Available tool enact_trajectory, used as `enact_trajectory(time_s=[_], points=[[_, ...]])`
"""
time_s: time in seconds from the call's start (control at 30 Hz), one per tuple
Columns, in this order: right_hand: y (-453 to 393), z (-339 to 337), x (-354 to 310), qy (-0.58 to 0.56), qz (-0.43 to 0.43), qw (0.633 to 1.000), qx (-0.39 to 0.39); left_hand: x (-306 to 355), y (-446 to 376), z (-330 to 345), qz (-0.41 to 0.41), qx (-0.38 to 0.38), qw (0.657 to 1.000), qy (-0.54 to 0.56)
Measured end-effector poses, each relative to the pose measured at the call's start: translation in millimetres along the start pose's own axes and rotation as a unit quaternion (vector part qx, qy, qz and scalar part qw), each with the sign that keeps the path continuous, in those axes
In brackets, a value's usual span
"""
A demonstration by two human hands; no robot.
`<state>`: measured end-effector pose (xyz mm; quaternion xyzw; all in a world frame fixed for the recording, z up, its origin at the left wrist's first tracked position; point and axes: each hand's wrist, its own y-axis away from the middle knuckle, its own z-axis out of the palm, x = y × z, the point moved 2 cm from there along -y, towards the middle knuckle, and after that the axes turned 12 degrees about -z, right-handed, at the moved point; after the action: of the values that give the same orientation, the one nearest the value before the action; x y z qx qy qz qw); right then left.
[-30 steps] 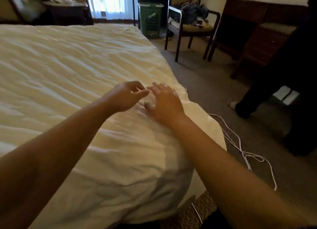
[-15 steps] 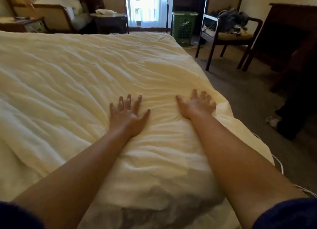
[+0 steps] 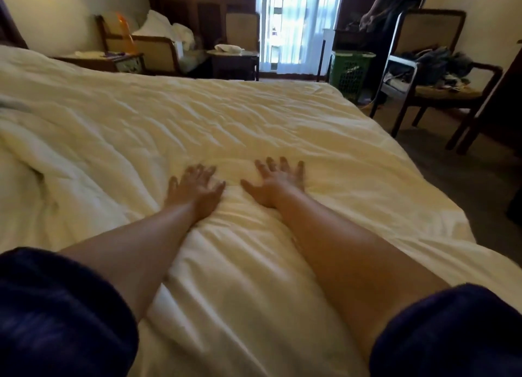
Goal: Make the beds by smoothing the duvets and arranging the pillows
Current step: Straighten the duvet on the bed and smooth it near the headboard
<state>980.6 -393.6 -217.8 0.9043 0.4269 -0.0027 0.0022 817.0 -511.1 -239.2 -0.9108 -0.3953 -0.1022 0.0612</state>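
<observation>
Cream duvet: spread across the whole bed, wrinkled, covering most of the view — a thicker fold bunched up at the near left.
Left hand: palm down on the duvet near the middle of the bed, fingers spread and straight, slightly blurred.
Right hand: flat on the duvet just beside the left hand, fingers fanned apart, gripping nothing.
Sleeves: dark blue, pushed up both arms, at the bottom corners of the view.
Right edge of the bed: the duvet hangs over the side onto a strip of dark carpet — open floor runs between the bed and the furniture.
Chair: dark wooden frame, standing on the carpet to the right, apart from the bed, clothes heaped on its seat.
Laundry basket: green, near the bed's far right corner, below the window.
Far edge: a small round table and an armchair with white linen piled on it stand beyond the bed.
Another person: standing by the window, only partly in view.
</observation>
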Motion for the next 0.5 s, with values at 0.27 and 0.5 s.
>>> enact_trajectory(time_s=[0.27, 0.5], points=[[13, -1, 90, -0.041, 0.144, 0.989, -0.019, -35, -26, -2, -0.071, -0.044, 0.996, -0.028], [55, -9, 141, -0.044, 0.272, 0.961, 0.022, -55, -22, -22, -0.222, -0.034, 0.974, -0.044]])
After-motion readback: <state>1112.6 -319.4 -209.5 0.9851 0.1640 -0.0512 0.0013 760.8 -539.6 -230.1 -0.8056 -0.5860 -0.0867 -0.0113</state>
